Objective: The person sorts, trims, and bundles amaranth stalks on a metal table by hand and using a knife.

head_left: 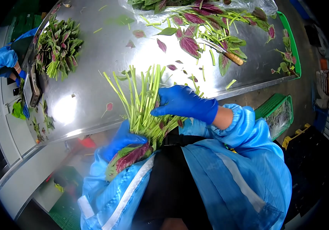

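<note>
A bunch of amaranth greens (143, 103) is held against my body at the table's front edge. Its pale green stems point up and away from me, and purple-and-green leaves hang at the lower end. My left hand (123, 140), in a blue glove, is wrapped around the bunch low down near the leaves. My right hand (187, 103), also blue-gloved, closes over the stems from the right side; its fingertips are partly hidden among them. Beyond it, a knife (233, 57) with a wooden handle lies on loose amaranth leaves and cut stems.
A metal table (95, 57) carries scattered leaves. A tied-looking amaranth bunch (59, 48) lies at its far left, near a scale-like device (35, 90). Clear plastic (264, 5) holds more greens at the back. Green crates (293, 46) (276, 111) stand right. A co-worker's blue sleeve (4, 57) shows left.
</note>
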Motion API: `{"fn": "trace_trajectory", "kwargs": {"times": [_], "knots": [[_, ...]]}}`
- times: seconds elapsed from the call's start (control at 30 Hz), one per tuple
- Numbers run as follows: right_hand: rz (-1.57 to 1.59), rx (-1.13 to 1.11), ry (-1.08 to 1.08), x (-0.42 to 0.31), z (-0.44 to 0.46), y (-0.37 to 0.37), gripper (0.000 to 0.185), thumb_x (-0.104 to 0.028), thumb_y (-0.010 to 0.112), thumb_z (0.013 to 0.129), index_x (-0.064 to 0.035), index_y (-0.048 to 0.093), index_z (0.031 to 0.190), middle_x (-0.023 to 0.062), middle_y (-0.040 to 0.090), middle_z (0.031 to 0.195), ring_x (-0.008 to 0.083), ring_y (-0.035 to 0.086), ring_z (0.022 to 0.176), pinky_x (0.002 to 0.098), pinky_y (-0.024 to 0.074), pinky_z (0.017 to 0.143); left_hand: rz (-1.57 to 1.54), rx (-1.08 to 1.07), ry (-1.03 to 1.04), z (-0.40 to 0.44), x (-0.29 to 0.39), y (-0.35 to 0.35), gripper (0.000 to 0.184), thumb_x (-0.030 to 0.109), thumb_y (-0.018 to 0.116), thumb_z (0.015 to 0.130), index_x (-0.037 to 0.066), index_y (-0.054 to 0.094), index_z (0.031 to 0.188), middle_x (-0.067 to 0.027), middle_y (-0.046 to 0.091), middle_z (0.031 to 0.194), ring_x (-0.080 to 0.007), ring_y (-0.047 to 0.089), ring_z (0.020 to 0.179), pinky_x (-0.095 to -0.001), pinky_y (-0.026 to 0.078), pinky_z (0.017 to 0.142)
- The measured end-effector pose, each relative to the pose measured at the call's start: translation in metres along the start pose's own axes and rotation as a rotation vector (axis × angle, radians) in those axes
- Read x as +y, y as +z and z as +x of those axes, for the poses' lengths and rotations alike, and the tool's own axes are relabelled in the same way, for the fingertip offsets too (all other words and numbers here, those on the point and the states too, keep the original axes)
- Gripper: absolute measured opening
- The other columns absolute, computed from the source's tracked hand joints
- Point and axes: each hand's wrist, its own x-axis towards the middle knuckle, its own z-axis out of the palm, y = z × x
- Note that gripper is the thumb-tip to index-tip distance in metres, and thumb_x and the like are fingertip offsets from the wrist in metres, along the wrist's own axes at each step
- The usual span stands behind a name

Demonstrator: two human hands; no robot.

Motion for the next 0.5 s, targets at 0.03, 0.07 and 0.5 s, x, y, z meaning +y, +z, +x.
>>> {"fn": "trace_trajectory", "kwargs": {"times": [0.03, 0.07, 0.5], "knots": [[-0.107, 0.05, -0.12, 0.012, 0.003, 0.01, 0.039, -0.038, 0.068, 0.08, -0.0125, 0.065, 0.109, 0.0107, 0.068, 0.08, 0.0276, 0.068, 0.076, 0.037, 0.0517, 0.071, -0.01, 0.016, -0.032, -0.002, 0.0, -0.001, 0.078, -0.005, 0.068, 0.072, 0.0, 0.033, 0.142, -0.0143, 0.049, 0.135, -0.0217, 0.051, 0.12, -0.0275, 0.048, 0.091], [-0.216, 0.099, -0.242, 0.017, 0.009, 0.015, 0.036, -0.04, 0.067, 0.082, -0.0127, 0.066, 0.105, 0.0101, 0.068, 0.08, 0.0267, 0.068, 0.074, 0.0369, 0.0515, 0.069, -0.019, 0.032, -0.062, -0.003, 0.0, -0.002, 0.078, -0.006, 0.067, 0.072, 0.0, 0.032, 0.142, -0.0143, 0.048, 0.135, -0.022, 0.051, 0.12, -0.0273, 0.049, 0.09], [-0.356, 0.434, -0.508, 0.041, 0.026, 0.018, 0.022, -0.029, 0.071, 0.079, -0.0081, 0.066, 0.084, 0.0092, 0.061, 0.078, 0.0291, 0.061, 0.074, 0.0383, 0.0481, 0.064, -0.117, -0.003, -0.023, 0.003, 0.005, 0.001, 0.083, -0.006, 0.072, 0.068, 0.0, 0.034, 0.141, -0.0133, 0.049, 0.134, -0.0221, 0.05, 0.121, -0.0298, 0.048, 0.092]]}}
